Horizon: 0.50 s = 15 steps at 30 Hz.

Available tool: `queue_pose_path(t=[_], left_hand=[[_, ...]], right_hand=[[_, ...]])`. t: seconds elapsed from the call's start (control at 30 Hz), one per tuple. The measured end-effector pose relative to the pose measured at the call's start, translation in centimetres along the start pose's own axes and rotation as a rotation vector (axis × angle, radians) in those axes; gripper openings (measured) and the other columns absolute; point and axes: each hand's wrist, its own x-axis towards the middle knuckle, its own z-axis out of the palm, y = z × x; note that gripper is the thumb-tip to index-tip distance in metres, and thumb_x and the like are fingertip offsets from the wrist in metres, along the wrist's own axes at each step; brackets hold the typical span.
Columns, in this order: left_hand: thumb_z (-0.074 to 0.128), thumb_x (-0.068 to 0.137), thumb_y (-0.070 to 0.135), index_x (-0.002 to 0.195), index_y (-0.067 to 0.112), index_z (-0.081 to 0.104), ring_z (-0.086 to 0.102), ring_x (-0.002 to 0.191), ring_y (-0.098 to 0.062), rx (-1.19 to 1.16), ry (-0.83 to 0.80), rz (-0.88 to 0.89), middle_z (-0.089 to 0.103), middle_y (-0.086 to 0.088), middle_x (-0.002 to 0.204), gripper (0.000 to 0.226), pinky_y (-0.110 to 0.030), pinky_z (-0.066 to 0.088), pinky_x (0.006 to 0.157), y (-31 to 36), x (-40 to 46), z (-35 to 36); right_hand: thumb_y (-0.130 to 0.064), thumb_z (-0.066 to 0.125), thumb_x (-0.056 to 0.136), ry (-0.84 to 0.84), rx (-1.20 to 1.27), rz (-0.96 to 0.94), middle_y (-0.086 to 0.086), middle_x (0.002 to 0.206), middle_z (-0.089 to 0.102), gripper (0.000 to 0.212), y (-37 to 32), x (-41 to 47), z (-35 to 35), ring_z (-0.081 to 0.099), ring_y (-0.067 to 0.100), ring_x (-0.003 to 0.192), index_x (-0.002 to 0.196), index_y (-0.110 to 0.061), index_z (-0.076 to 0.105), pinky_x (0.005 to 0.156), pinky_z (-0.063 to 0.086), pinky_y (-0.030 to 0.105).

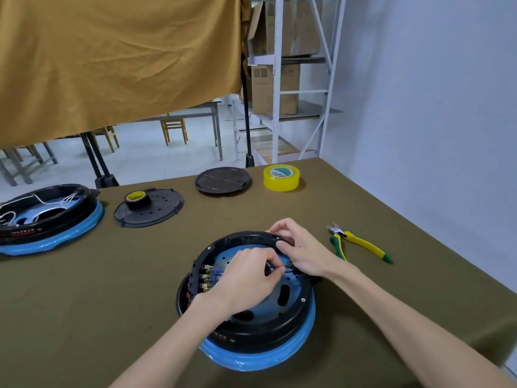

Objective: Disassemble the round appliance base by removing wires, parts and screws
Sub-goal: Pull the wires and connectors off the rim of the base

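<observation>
Round appliance base (246, 326): rim steadied at 2 o'clock by right hand (300, 254), fingers curled on it, so a wire (286, 266) is pinched by left hand (246, 278) for removal.

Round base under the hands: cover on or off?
Off. The round base lies open-side up: blue inner plate, brass terminals and wires exposed. Both hands work inside it.
</observation>
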Motion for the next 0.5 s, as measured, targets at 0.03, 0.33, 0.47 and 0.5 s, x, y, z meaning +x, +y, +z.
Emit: queue_pose_path(t=[0.03,0.33,0.47,0.5], left_hand=[[0.062,0.101,0.034,0.095,0.028,0.072,0.061,0.061,-0.015,0.011,-0.004,-0.004,0.072,0.012,0.082,0.013,-0.026,0.042,0.060,0.2,-0.1,-0.1],[0.055,0.105,0.035,0.114,0.033,0.073,0.062,0.102,-0.003,0.063,0.158,-0.057,0.071,0.020,0.110,0.020,-0.030,0.054,0.091,-3.4,-0.2,-5.2],[0.052,0.107,0.033,0.148,0.026,0.052,0.056,0.131,-0.020,0.113,-0.075,-0.107,0.058,0.004,0.146,0.041,-0.040,0.047,0.108,-3.6,0.8,-4.8],[0.049,0.108,0.037,0.150,0.025,0.048,0.056,0.130,-0.022,0.128,-0.081,-0.133,0.057,0.002,0.146,0.044,-0.041,0.049,0.105,-3.6,0.7,-4.5]], right_hand=[[0.003,0.047,0.102,-0.048,-0.021,-0.021,0.007,0.124,0.070,0.021,-0.6,0.2,-0.1,0.065,0.019,0.116,0.122,-0.003,0.048,0.104,0.050,0.037],[-0.047,0.051,0.101,0.121,-0.510,0.217,-0.004,0.108,0.066,0.029,-1.6,-2.4,0.2,0.063,0.015,0.098,0.114,-0.023,0.061,0.088,0.053,0.042],[-0.035,0.053,0.104,0.022,-0.337,0.160,-0.009,0.097,0.069,0.018,-1.7,-2.3,-0.5,0.063,0.008,0.086,0.101,-0.025,0.067,0.087,0.054,0.041],[-0.037,0.054,0.104,-0.015,-0.311,0.164,-0.009,0.099,0.070,0.019,-2.0,-1.6,-1.0,0.064,0.007,0.088,0.103,-0.025,0.069,0.089,0.054,0.041]])
